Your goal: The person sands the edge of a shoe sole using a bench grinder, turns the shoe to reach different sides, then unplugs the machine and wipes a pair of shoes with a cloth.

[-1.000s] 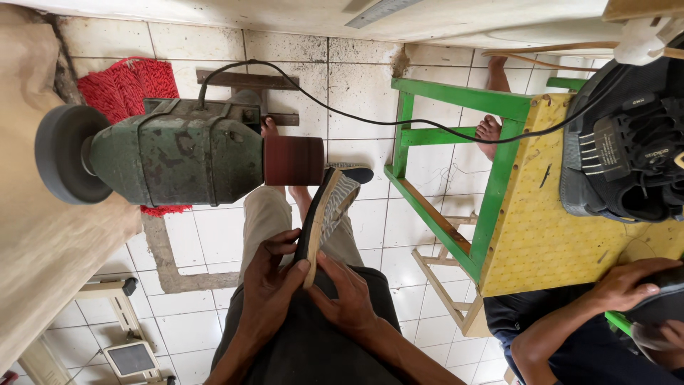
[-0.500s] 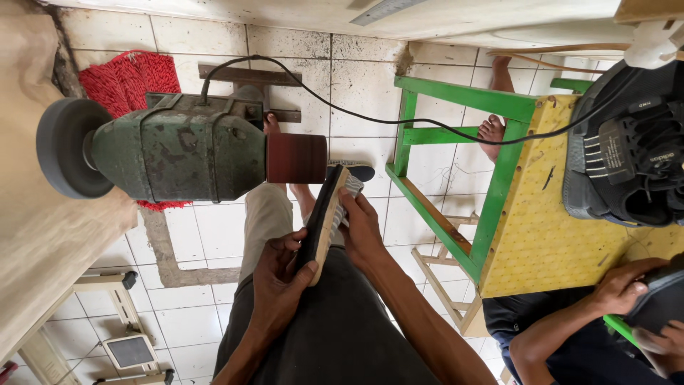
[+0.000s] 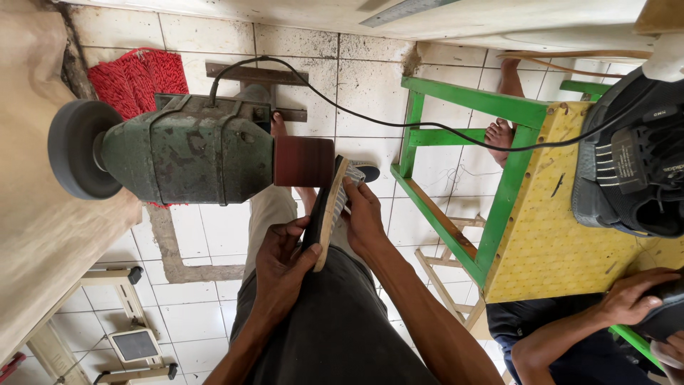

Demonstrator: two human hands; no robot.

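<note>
At the far left a dark grey round grinding wheel (image 3: 77,148) sits on one end of a green cast-metal bench grinder (image 3: 187,151); on its other end is a reddish-brown sanding drum (image 3: 304,162). Just right of the drum is a thin tan shoe sole with a black edge and striped fabric on its far face (image 3: 328,207), held on edge over the person's lap; its upper rim looks to be touching or just beside the drum, though which cannot be told. The left hand (image 3: 279,262) grips the lower end, thumb along the edge and fingers closed round the back; the right hand (image 3: 364,217) clamps the upper part, fingers curled over the rim. The sole looks light, thin and somewhat bendy, so a hold at both ends, close to the working edge, seems the steadiest. Further right stand a green wooden stool frame (image 3: 470,142) and a yellow textured worktop (image 3: 548,235) carrying a black lace-up shoe (image 3: 634,171); another person's hand (image 3: 630,296) rests at its edge.
</note>
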